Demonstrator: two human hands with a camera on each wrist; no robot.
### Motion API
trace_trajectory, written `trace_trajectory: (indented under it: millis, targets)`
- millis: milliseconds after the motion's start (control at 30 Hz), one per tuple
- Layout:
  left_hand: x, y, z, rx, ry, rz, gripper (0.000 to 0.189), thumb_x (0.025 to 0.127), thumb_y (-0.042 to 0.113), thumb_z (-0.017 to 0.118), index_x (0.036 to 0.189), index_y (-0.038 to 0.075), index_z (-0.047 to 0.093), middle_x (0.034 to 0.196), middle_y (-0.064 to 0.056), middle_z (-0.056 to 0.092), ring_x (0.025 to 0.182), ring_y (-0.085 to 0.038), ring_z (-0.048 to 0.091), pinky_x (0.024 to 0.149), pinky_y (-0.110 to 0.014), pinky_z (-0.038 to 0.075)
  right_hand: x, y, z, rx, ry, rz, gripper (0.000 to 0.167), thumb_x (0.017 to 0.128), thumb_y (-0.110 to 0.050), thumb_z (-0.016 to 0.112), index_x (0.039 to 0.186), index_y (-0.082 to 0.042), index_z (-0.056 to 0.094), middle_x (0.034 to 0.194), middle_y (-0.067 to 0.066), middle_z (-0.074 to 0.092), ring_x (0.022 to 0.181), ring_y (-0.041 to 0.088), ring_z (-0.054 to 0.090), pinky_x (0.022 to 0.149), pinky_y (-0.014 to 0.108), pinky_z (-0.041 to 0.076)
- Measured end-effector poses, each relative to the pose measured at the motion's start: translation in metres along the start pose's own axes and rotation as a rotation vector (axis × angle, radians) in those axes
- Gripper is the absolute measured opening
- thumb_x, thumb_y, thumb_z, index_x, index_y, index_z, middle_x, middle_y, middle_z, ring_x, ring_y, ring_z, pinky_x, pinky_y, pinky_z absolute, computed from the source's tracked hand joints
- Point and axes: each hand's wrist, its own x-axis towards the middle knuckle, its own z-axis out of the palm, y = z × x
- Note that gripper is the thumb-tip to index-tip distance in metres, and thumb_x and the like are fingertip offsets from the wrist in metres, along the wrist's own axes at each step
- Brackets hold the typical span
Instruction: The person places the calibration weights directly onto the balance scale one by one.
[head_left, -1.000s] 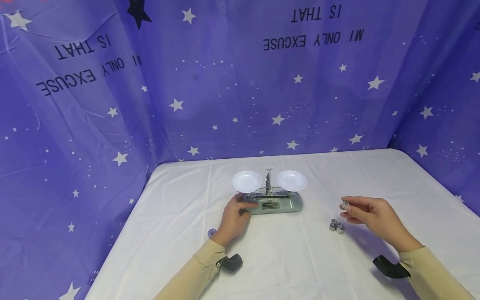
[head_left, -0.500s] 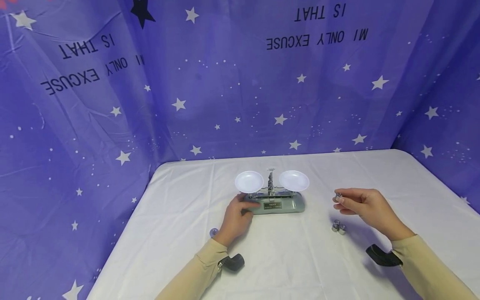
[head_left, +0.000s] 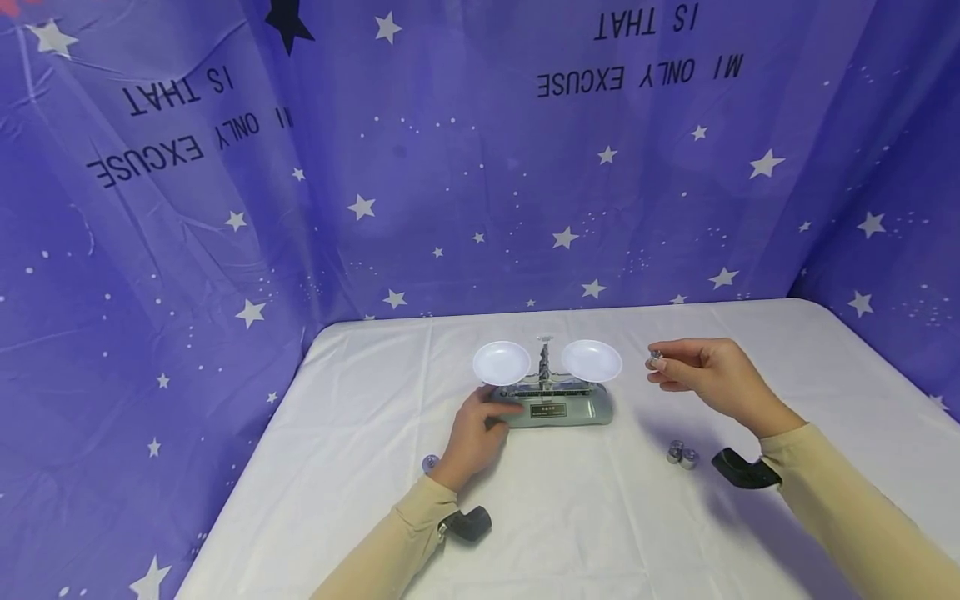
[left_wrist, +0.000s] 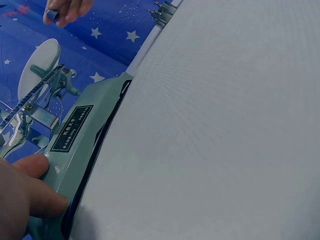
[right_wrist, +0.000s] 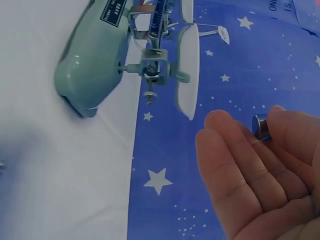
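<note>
Scale (head_left: pixel 547 398) with two pans stands upright on the tabletop (head_left: pixel 570 517), its long axis running left to right and its dark label (head_left: pixel 548 410) facing the person. Its base is a glossy, pale green block with rounded ends; above it, a shiny metal beam with a marked strip lies along the same line, and a slim post rises at the middle. Smooth, shallow white dishes, the left pan (head_left: pixel 502 363) and right pan (head_left: pixel 592 361), sit on either side of the post.

The left hand (head_left: pixel 475 437) is clamped around the base's left end. The right hand (head_left: pixel 708 371) is raised near the right pan, apart from it, thumb and fingers pinching a small, shiny metal weight (right_wrist: pixel 260 126); I cannot tell which way its axis points. More weights (head_left: pixel 688 459), short polished cylinders, stand clustered on the creased white cloth. Behind hangs a folded purple curtain (head_left: pixel 450 167) printed with white stars.
</note>
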Motion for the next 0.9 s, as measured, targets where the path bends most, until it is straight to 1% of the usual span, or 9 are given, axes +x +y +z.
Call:
trace_trajectory:
  millis: [100,133,200,333,533,600,700,800,900]
  targets:
    - [0.0,0.0,0.0,0.003,0.004,0.011,0.037,0.074,-0.011,0.06,0.1,0.004,0.081,0.143,-0.03,0.056,0.136,-0.047,0.052,0.116,-0.058,0.041,0.011,-0.006,0.0,-0.031,-0.011,0.011,0.036,0.098,-0.008,0.063,0.128,0.013,0.062,0.109,0.02,0.077,0.087,-0.001,0.074,0.077,0.027,0.064]
    - [0.0,0.0,-0.001,0.004,0.005,0.012,0.037,0.074,-0.011,0.06,0.1,0.005,0.081,0.143,-0.03,0.056,0.136,-0.047,0.052,0.116,-0.058,0.041,0.015,-0.008,0.001,-0.043,-0.016,0.017,0.036,0.099,-0.009,0.063,0.128,0.012,0.062,0.112,0.025,0.075,0.087,-0.002,0.074,0.077,0.027,0.064]
    - [0.0,0.0,-0.001,0.006,0.008,0.013,0.037,0.074,-0.011,0.06,0.1,0.005,0.081,0.143,-0.03,0.056,0.136,-0.046,0.053,0.115,-0.058,0.042,0.022,-0.012,0.002,-0.06,-0.028,0.023,0.037,0.099,-0.01,0.063,0.129,0.011,0.062,0.117,0.03,0.072,0.088,-0.002,0.074,0.078,0.027,0.064]
    - [-0.001,-0.001,-0.001,0.0,0.008,0.006,0.037,0.074,-0.011,0.06,0.1,0.005,0.081,0.143,-0.03,0.057,0.136,-0.046,0.052,0.116,-0.058,0.041,0.035,-0.017,0.007,-0.085,-0.044,0.028,0.037,0.099,-0.009,0.063,0.129,0.011,0.063,0.12,0.031,0.071,0.087,-0.001,0.075,0.079,0.028,0.064]
    - [0.0,-0.002,-0.001,-0.004,-0.001,0.0,0.037,0.074,-0.01,0.06,0.101,0.004,0.081,0.143,-0.029,0.056,0.137,-0.046,0.052,0.115,-0.058,0.042,0.049,-0.021,0.015,-0.116,-0.045,0.021,0.036,0.098,-0.009,0.064,0.128,0.009,0.064,0.117,0.029,0.072,0.087,0.002,0.076,0.079,0.028,0.064]
    - [0.0,-0.001,-0.001,-0.002,0.001,0.003,0.037,0.074,-0.01,0.059,0.101,0.004,0.081,0.143,-0.029,0.056,0.137,-0.046,0.052,0.115,-0.058,0.042,0.053,-0.023,0.018,-0.118,-0.044,0.017,0.036,0.098,-0.01,0.064,0.128,0.009,0.064,0.117,0.029,0.072,0.089,0.007,0.077,0.08,0.029,0.064]
    - [0.0,-0.001,-0.001,0.0,0.005,0.012,0.038,0.074,-0.01,0.059,0.101,0.005,0.081,0.143,-0.029,0.057,0.136,-0.046,0.053,0.115,-0.057,0.043,0.056,-0.024,0.021,-0.129,-0.038,0.002,0.037,0.098,-0.011,0.065,0.129,0.009,0.064,0.117,0.028,0.073,0.093,0.019,0.078,0.081,0.031,0.064]
    - [0.001,0.0,-0.001,0.002,0.007,0.021,0.038,0.074,-0.01,0.058,0.101,0.004,0.081,0.142,-0.029,0.057,0.136,-0.045,0.053,0.115,-0.057,0.043,0.059,-0.023,0.025,-0.17,-0.016,-0.014,0.036,0.098,-0.013,0.065,0.128,0.007,0.065,0.115,0.026,0.074,0.098,0.029,0.077,0.083,0.033,0.064]
    - [0.001,0.001,-0.002,0.004,0.005,0.022,0.038,0.074,-0.01,0.059,0.101,0.004,0.08,0.143,-0.029,0.057,0.136,-0.046,0.053,0.114,-0.058,0.043,0.062,-0.022,0.029,-0.238,0.024,-0.041,0.035,0.098,-0.015,0.066,0.127,0.005,0.068,0.115,0.024,0.075,0.104,0.036,0.075,0.087,0.042,0.063]
